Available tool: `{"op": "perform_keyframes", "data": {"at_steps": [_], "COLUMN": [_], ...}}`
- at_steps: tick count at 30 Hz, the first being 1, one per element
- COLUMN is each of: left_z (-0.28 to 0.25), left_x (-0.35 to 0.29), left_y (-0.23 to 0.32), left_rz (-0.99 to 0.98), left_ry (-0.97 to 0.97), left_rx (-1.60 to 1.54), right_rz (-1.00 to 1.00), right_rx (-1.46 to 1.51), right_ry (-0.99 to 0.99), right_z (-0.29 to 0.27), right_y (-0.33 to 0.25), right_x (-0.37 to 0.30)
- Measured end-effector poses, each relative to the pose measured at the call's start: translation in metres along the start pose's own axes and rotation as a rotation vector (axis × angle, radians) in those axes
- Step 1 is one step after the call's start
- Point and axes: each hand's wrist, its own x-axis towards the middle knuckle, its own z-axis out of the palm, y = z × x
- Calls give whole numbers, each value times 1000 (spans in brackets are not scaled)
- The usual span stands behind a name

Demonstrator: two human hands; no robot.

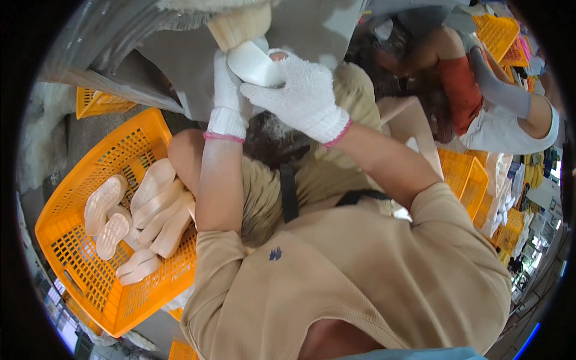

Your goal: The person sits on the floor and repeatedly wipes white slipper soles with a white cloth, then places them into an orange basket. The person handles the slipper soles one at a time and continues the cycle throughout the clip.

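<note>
Both my hands wear white knitted gloves with pink cuffs. Between them is a smooth white shoe sole (252, 63), its upper end against a cream-coloured round grinding wheel (242, 27). My right hand (303, 90) is closed around the sole's right end, with the thumb along its lower side. On the other side my left hand (227, 87) grips the sole; most of its fingers are hidden behind the sole.
At my left stands an orange basket (63, 240) holding several pale soles (159, 207). A grey machine panel (312, 36) lies behind the wheel. To the right a person in red shorts (461, 90) sits near more orange baskets (459, 171).
</note>
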Motion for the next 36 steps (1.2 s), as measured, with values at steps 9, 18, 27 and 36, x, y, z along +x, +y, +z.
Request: {"op": "perform_keyframes", "data": {"at_steps": [9, 18, 27, 36], "left_z": [-3, -1, -20, -31], "left_x": [42, 12, -6, 33], "left_y": [-47, -30, -46, -45], "left_rz": [501, 15, 436, 279], "left_ry": [40, -115, -28, -4], "left_rx": [-290, -371, -8, -36], "right_rz": [-31, 312, 259, 204], "right_rx": [-21, 190, 307, 396], "right_ry": [-170, -808, -606, -756], "right_z": [9, -49, -52, -70], "right_y": [0, 1, 20, -8], "right_x": [24, 4, -67, -33]}}
